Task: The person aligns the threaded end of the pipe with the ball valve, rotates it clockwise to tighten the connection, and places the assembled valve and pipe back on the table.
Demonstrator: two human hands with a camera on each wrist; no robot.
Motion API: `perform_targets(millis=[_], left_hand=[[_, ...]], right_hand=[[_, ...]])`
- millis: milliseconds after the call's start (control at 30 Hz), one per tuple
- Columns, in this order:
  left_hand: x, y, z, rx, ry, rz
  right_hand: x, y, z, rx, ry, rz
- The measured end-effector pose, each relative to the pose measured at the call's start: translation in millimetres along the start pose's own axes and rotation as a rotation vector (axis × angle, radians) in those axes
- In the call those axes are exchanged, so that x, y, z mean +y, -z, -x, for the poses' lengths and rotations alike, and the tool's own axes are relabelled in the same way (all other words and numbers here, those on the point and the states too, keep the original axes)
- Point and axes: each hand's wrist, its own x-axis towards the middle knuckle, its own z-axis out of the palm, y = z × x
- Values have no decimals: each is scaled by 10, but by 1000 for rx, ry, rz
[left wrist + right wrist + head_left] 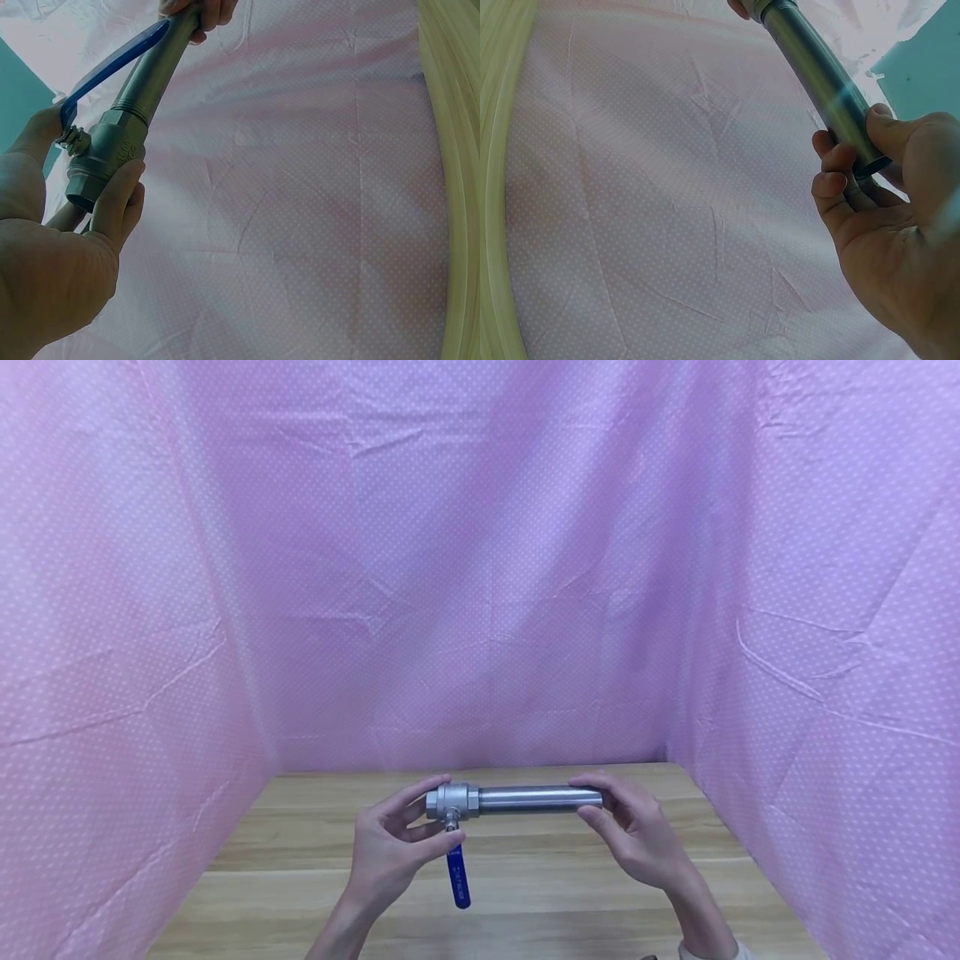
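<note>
Gripping in left hand (pixel 388 845) silver metal ball valve (pixel 453 797) with flat blue lever (pixel 459 883) at thumb; in right hand (pixel 639 842), end of cylindrical silver metal pipe (pixel 525 799) joined to valve between grips.

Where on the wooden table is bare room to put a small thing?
The table is bare on two sides: between the left hand and the pink cloth, and between the right hand and that cloth. A third patch lies nearer the body, right of the blue handle. Crowded: between both hands, at the held valve and pipe.
</note>
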Motion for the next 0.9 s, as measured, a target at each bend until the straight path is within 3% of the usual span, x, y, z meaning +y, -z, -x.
perform_targets(millis=[500,900], left_hand=[[6,-3,4,-3,-2,3],[10,-15,12,-3,8,11]], right_hand=[[7,-2,7,9,16,-78],[12,4,6,12,37,-76]])
